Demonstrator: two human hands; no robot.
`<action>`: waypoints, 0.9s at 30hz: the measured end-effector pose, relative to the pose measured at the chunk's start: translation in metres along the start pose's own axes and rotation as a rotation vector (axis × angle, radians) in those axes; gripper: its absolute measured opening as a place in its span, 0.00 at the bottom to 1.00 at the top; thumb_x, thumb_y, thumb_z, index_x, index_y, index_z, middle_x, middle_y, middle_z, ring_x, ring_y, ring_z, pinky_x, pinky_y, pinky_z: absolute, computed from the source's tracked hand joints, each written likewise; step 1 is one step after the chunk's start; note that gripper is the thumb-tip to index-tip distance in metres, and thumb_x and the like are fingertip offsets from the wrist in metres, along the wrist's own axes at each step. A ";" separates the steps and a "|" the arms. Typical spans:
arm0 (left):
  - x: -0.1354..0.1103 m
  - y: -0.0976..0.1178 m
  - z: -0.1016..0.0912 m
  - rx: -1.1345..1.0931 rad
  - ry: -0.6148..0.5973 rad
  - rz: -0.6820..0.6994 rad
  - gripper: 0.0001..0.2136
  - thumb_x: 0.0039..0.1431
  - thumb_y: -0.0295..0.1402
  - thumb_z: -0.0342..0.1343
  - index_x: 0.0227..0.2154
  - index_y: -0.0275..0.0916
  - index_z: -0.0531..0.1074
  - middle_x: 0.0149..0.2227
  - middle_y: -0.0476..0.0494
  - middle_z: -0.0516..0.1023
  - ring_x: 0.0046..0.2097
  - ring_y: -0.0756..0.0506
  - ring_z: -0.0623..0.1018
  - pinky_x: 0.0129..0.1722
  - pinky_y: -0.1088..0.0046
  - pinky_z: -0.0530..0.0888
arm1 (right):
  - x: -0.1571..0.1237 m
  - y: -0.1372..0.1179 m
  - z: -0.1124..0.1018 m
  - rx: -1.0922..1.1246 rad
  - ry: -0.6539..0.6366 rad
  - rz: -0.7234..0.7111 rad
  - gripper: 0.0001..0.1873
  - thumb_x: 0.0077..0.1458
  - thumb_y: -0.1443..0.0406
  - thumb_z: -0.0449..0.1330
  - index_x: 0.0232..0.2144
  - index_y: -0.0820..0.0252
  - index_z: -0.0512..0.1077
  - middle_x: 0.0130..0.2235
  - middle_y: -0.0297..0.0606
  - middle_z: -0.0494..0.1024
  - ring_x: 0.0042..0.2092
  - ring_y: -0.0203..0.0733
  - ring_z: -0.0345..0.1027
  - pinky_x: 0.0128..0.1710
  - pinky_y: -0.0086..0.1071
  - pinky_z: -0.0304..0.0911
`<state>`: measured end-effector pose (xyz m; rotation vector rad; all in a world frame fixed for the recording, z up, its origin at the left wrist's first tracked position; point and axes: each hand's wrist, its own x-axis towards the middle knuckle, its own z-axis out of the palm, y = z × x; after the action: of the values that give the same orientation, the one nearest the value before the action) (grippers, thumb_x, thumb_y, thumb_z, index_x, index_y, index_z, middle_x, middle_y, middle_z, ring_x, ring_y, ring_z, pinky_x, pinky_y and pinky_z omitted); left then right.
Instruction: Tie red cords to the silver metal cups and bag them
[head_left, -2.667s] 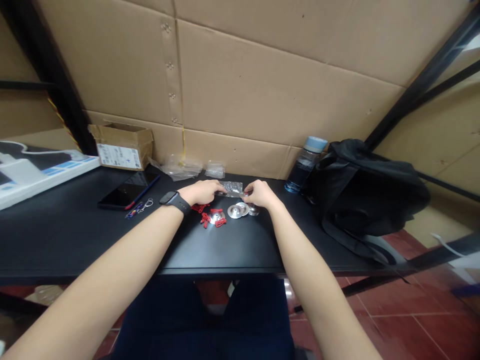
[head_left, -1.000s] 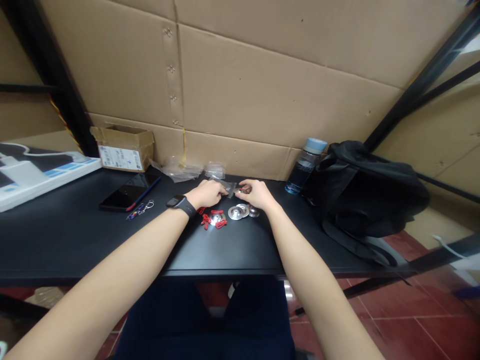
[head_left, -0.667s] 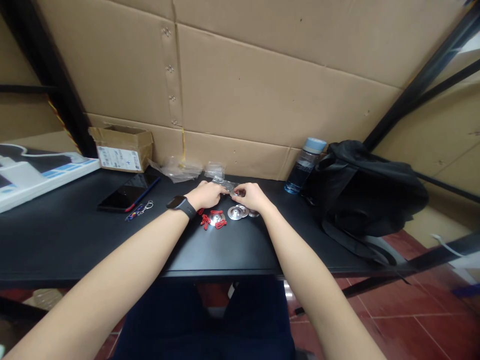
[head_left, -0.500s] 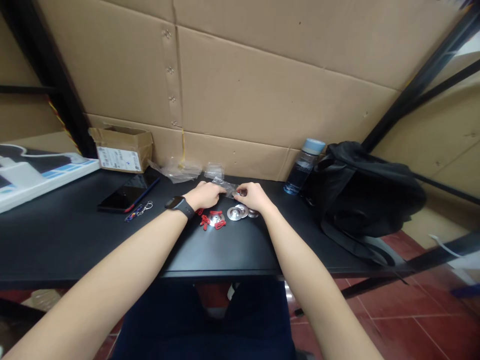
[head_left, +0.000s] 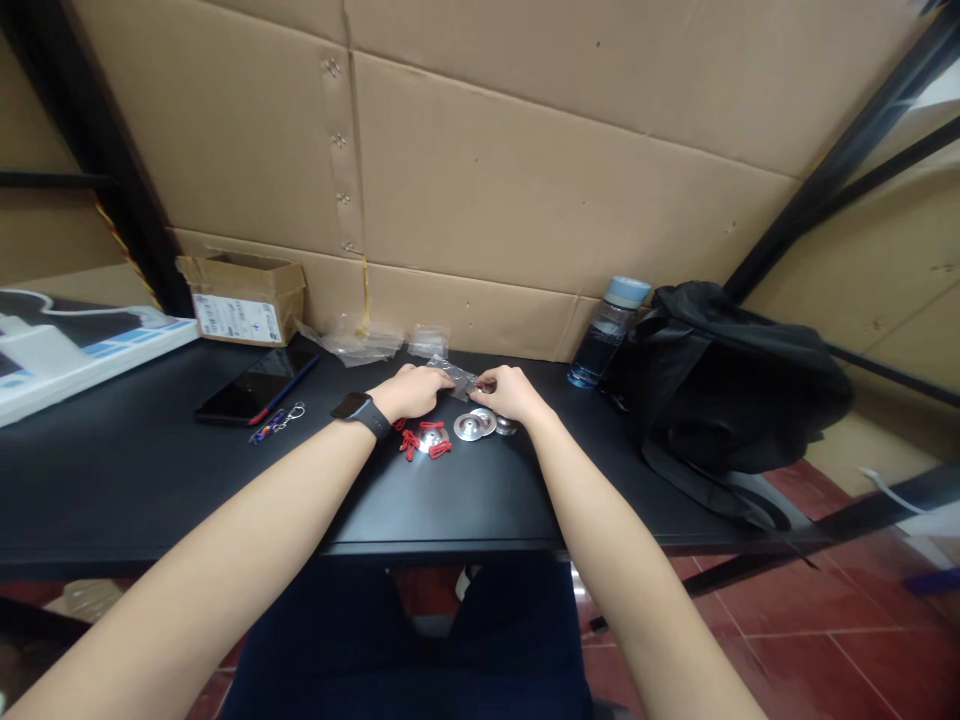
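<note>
A small clear plastic bag (head_left: 459,382) lies between my hands. My left hand (head_left: 417,389), with a dark watch on the wrist, has its fingers closed at the bag's left edge. At the bag's right end, my right hand (head_left: 511,393) pinches a small silvery finger cymbal, mostly covered by the fingers, with a speck of red beside it. Whether the cymbal is inside the bag I cannot tell. Nearer me lie several overlapping finger cymbals (head_left: 470,427), partly under my right hand. To their left, red cord loops (head_left: 439,450) rest around and on another finger cymbal (head_left: 431,437).
Further clear bags (head_left: 364,347) lie by the cardboard wall. A cardboard box (head_left: 247,300), a phone-like dark tablet (head_left: 257,385), a keyring (head_left: 277,424) and a power strip (head_left: 142,345) are on the left. On the right stand a water bottle (head_left: 604,335) and a black backpack (head_left: 735,380).
The finger cymbal in my right hand shows less now, and more of the plastic bag shows between my hands. Both hands have barely moved.
</note>
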<state>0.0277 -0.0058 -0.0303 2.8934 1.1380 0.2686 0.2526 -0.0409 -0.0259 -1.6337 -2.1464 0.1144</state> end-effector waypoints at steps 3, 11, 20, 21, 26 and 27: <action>0.000 0.000 -0.001 0.014 0.000 0.010 0.29 0.56 0.19 0.46 0.58 0.46 0.75 0.64 0.46 0.73 0.64 0.43 0.73 0.62 0.66 0.68 | -0.001 -0.003 -0.002 0.011 -0.015 -0.022 0.12 0.52 0.61 0.71 0.40 0.58 0.84 0.37 0.40 0.86 0.40 0.44 0.79 0.39 0.28 0.67; 0.001 -0.001 0.000 0.011 -0.022 -0.003 0.31 0.55 0.20 0.48 0.60 0.49 0.74 0.67 0.47 0.69 0.66 0.41 0.70 0.64 0.63 0.66 | 0.001 -0.006 0.000 0.002 -0.021 -0.064 0.13 0.54 0.62 0.71 0.43 0.59 0.84 0.38 0.42 0.86 0.41 0.44 0.79 0.41 0.29 0.66; 0.000 -0.002 -0.003 -0.048 0.007 0.020 0.25 0.60 0.24 0.47 0.56 0.50 0.76 0.59 0.52 0.78 0.60 0.44 0.77 0.61 0.68 0.70 | 0.006 -0.003 0.012 -0.046 0.004 -0.127 0.14 0.57 0.62 0.69 0.46 0.59 0.83 0.44 0.46 0.81 0.46 0.46 0.75 0.48 0.32 0.65; -0.001 -0.002 -0.003 -0.058 0.013 0.012 0.26 0.60 0.23 0.47 0.57 0.49 0.76 0.57 0.51 0.79 0.58 0.44 0.78 0.60 0.69 0.71 | 0.007 -0.003 0.013 -0.047 0.008 -0.133 0.14 0.58 0.63 0.69 0.46 0.59 0.82 0.45 0.45 0.80 0.46 0.45 0.74 0.49 0.32 0.65; -0.001 -0.002 -0.001 -0.066 0.028 -0.015 0.27 0.59 0.23 0.48 0.60 0.45 0.71 0.58 0.46 0.79 0.58 0.42 0.79 0.58 0.68 0.73 | 0.006 -0.006 0.016 -0.042 0.019 -0.160 0.13 0.60 0.63 0.68 0.46 0.60 0.82 0.46 0.44 0.74 0.46 0.43 0.72 0.50 0.33 0.65; 0.000 -0.003 0.000 -0.075 0.028 -0.011 0.28 0.59 0.23 0.48 0.61 0.45 0.70 0.59 0.46 0.78 0.59 0.42 0.78 0.58 0.68 0.72 | 0.006 -0.007 0.016 -0.040 0.018 -0.167 0.12 0.60 0.64 0.67 0.46 0.59 0.82 0.46 0.44 0.73 0.46 0.42 0.71 0.50 0.33 0.64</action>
<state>0.0255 -0.0040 -0.0305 2.8267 1.1215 0.3449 0.2387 -0.0347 -0.0358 -1.4635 -2.2745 0.0057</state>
